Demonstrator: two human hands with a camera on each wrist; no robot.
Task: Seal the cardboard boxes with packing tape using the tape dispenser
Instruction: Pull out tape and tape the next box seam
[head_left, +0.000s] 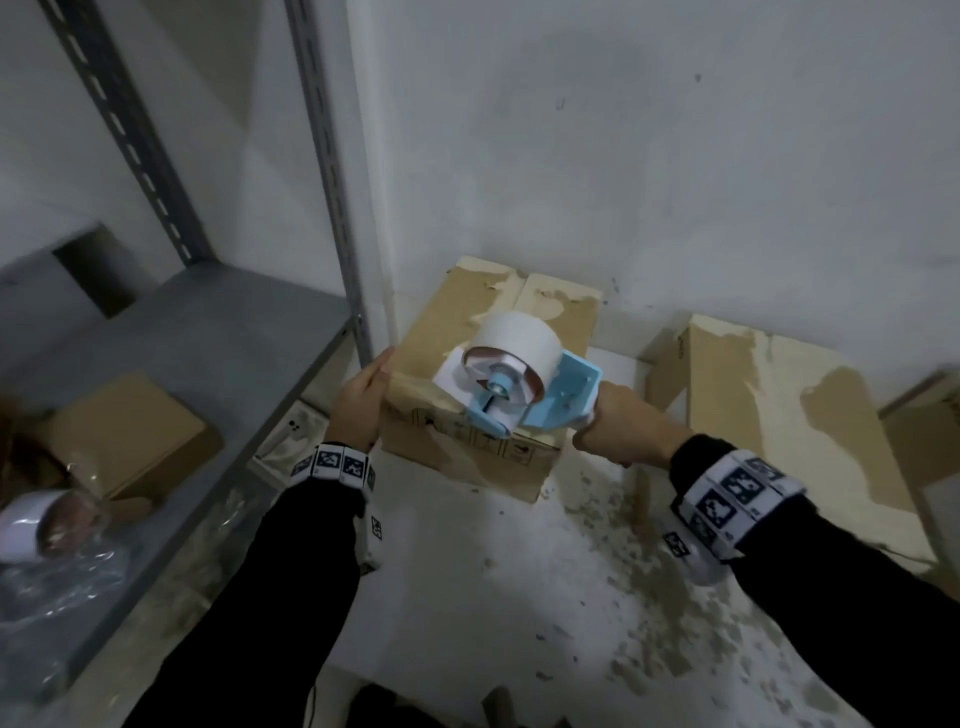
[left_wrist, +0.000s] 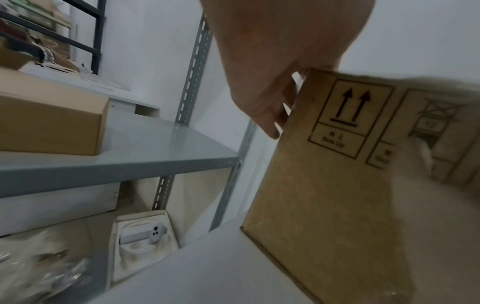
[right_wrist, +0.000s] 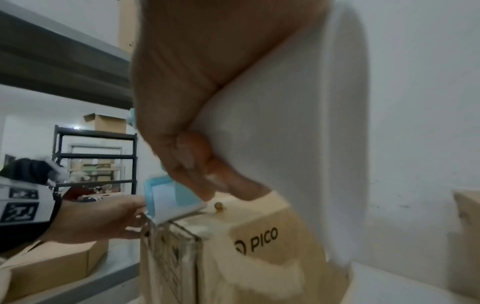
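Note:
A brown cardboard box (head_left: 457, 332) (left_wrist: 337, 185) (right_wrist: 259, 257) with torn paper patches on its closed flaps stands on the white table (head_left: 493, 597) against the wall. My left hand (head_left: 363, 400) (left_wrist: 262, 82) (right_wrist: 98, 218) lies with fairly straight fingers against the box's left side at the near top corner. My right hand (head_left: 613, 426) (right_wrist: 182, 123) grips the handle of the light blue tape dispenser (head_left: 561, 395) (right_wrist: 168, 197). The dispenser carries a white tape roll (head_left: 519, 338) (right_wrist: 285, 144). Its front end sits at the near top edge of the box.
A larger cardboard box (head_left: 769, 415) stands to the right, another (head_left: 930, 426) at the far right. On the left, a grey metal shelf (head_left: 208, 338) holds a flat box (head_left: 124, 431), a spare tape roll (head_left: 31, 525) and plastic wrap. Paper scraps litter the table.

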